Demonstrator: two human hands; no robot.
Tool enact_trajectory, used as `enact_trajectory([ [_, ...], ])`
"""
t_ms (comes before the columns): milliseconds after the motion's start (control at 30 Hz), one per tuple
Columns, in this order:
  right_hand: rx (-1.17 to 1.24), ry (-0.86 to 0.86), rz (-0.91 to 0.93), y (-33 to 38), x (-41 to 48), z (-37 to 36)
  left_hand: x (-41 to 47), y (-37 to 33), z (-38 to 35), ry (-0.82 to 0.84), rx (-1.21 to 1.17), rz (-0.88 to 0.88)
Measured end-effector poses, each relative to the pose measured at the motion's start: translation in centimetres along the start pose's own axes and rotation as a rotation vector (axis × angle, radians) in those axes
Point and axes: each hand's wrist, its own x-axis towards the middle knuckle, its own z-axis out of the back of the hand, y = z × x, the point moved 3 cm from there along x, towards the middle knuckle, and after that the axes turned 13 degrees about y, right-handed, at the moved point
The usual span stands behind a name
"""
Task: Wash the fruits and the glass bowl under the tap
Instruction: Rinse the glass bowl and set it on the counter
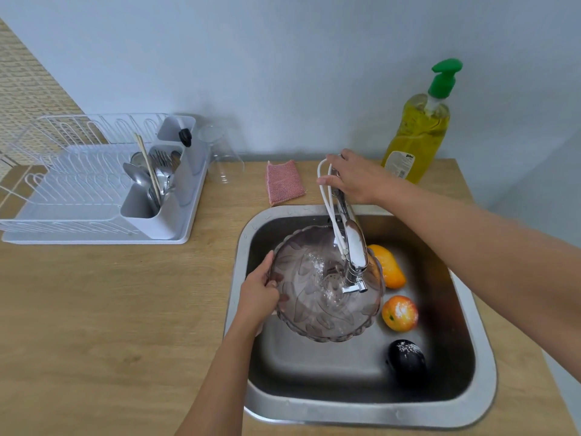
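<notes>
A person is standing at a steel sink set into a wooden desk, seen from above through their own eyes. The left hand is gripping the glass bowl by its scalloped left rim, thumb inside and fingers curling under the edge, and is holding it tilted above the sink basin, directly beneath the spout of the chrome tap. Water is streaming from the spout into the middle of the bowl and splashing white. The right hand is reaching across to the back end of the tap, its fingers curling over the handle there, the thumb lying beside two thin white hoses that are looping down along the tap. Three fruits are lying on the sink floor to the right of the bowl: an orange mango-shaped fruit farthest back, partly hidden behind the bowl's rim, a red and yellow round fruit near the bowl's right edge, and a dark, almost black fruit nearest the viewer, speckled with droplets. On the desk behind the sink, a pink sponge is lying flat, and a bottle of yellow dish soap with a green pump is standing at the right. To the left, a white dish rack is holding cutlery in its caddy, with an upturned clear glass standing just beside it.
</notes>
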Motion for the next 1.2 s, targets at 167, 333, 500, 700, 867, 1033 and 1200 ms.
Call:
enact_trajectory([
  [167,0.008,0.033,0.0,0.2,-0.1,0.6,-0.1,-0.3,0.0,0.01,-0.03,-0.007],
  [333,0.005,0.047,-0.008,0.2,-0.1,0.8,0.0,-0.4,0.1,0.013,-0.033,-0.007],
  [500,0.009,0.048,0.004,0.2,-0.2,0.9,0.1,-0.4,0.1,0.016,-0.046,0.004],
  [700,0.019,0.052,0.002,-0.1,0.1,0.7,-0.2,-0.5,0.1,0.017,-0.033,-0.006],
  [867,0.07,0.069,0.014,-0.3,0.1,0.4,-0.4,-0.7,0.1,0.024,-0.037,-0.003],
  [1033,0.359,-0.131,-0.015,-1.0,-3.5,0.4,-0.7,-1.1,0.4,0.016,-0.059,-0.013],
  [1200,0.225,-0.4,0.003,-2.7,-11.6,-7.3,-1.1,-1.6,0.8,0.005,-0.09,-0.029],
])
